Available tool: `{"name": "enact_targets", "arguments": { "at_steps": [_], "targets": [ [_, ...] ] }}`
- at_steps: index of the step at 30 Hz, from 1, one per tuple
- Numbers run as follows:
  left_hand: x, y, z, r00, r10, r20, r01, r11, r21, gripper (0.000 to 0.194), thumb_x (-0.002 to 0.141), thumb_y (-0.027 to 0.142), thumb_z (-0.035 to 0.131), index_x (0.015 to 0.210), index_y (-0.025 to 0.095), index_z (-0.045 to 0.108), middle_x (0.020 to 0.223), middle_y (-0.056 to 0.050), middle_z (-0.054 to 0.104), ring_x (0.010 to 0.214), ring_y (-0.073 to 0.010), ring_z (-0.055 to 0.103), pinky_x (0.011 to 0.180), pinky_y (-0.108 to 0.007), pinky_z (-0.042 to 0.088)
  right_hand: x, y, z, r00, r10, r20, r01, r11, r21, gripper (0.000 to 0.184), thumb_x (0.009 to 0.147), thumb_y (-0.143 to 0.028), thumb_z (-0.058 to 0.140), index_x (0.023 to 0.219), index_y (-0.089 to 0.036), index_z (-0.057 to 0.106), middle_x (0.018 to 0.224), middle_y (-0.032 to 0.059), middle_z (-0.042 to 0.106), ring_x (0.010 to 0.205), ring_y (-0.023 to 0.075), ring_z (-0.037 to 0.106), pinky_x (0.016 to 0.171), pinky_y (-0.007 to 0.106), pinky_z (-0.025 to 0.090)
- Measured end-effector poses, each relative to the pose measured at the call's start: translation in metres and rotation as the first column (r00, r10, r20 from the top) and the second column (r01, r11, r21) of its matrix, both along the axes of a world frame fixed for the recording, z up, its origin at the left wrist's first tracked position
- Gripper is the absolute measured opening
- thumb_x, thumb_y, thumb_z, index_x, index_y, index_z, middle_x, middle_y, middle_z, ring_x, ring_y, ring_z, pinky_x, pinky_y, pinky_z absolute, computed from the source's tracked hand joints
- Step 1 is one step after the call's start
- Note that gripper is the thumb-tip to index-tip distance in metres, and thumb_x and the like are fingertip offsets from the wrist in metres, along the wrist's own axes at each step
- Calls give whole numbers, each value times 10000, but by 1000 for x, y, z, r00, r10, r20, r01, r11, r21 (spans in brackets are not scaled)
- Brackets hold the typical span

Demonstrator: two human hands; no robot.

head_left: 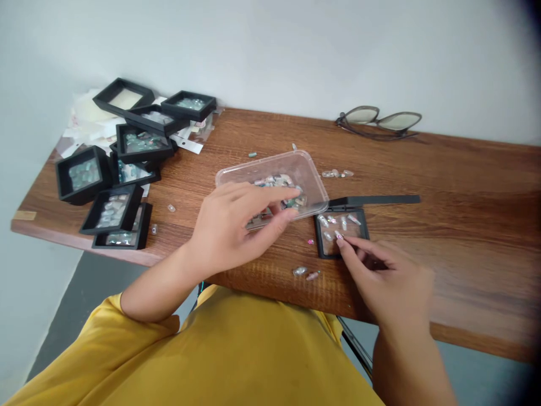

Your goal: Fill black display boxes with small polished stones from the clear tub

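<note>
My left hand [232,225] reaches over a clear plastic container [315,189], thumb and index finger apart with nothing visible between them. Inside the container is a heap of press-on nails [279,181], partly hidden by that hand. Over an opened black display box [321,251], my right hand [384,276] pinches a small press-on nail [338,234] between thumb and forefinger. Several other press-on nails [344,224] lie spaced out on the box's clear film. The box's black lid [380,199] stands open on its far side.
Several black display boxes [146,141] holding nails are stacked at the left, over white papers and packets [84,121]. Eyeglasses [380,121] rest by the wall. Loose nails [338,173] lie around the container and near the front edge of the wooden table [465,225].
</note>
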State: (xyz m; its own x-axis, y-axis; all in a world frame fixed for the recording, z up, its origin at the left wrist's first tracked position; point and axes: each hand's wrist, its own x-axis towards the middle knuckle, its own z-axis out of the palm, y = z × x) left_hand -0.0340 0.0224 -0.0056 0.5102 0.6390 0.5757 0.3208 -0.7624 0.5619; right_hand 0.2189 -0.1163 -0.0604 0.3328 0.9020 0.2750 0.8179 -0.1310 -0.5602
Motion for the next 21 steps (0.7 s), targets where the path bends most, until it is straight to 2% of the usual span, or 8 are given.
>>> {"name": "enact_targets", "arguments": {
  "at_steps": [3,9,11,13,16,21],
  "targets": [
    [-2,4,0,999,35,-29,-36,999,-32,235,982,366,702,1187,263,754,907,17,822,798,-131,758,826,-292,571,-2,0,-2,999,-35,-6,35,999,-13,368,973,-551,714,911,-207,830,677,-23,593,580,63,521,570,212,380],
    [-9,15,-1,990,86,-110,-91,995,-47,308,971,425,713,1195,223,776,936,-14,829,845,-157,770,844,-310,564,-7,5,-3,997,-76,-14,76,997,6,380,964,-567,724,889,-209,827,678,-27,599,591,59,532,587,213,386],
    [-13,19,0,978,137,-154,-147,988,-55,294,961,411,721,1191,240,782,967,-10,834,875,-163,770,863,-314,570,-7,4,-3,995,-99,-12,99,994,36,401,960,-588,716,883,-211,827,675,-23,596,591,69,528,589,221,382],
    [-17,23,1,957,242,-162,-255,964,-68,258,957,376,723,1177,257,784,993,-3,832,919,-163,764,907,-322,574,-4,2,-3,990,-142,-10,142,986,83,416,966,-587,700,870,-202,825,651,-13,576,571,81,503,569,234,357],
    [-23,31,1,929,370,-33,-371,928,-27,279,938,236,699,1210,252,759,1043,-6,809,945,-151,734,951,-333,579,5,-3,-9,977,-215,-10,214,962,168,387,965,-532,704,839,-183,816,639,1,577,559,88,493,557,240,337],
    [-29,45,-3,911,378,164,-389,920,43,431,879,57,588,1214,290,729,1127,-4,759,838,-112,681,769,-293,569,20,-4,-27,963,-259,-72,269,931,247,306,945,-473,733,849,-197,825,728,31,671,594,106,552,574,250,342]
  ]
}}
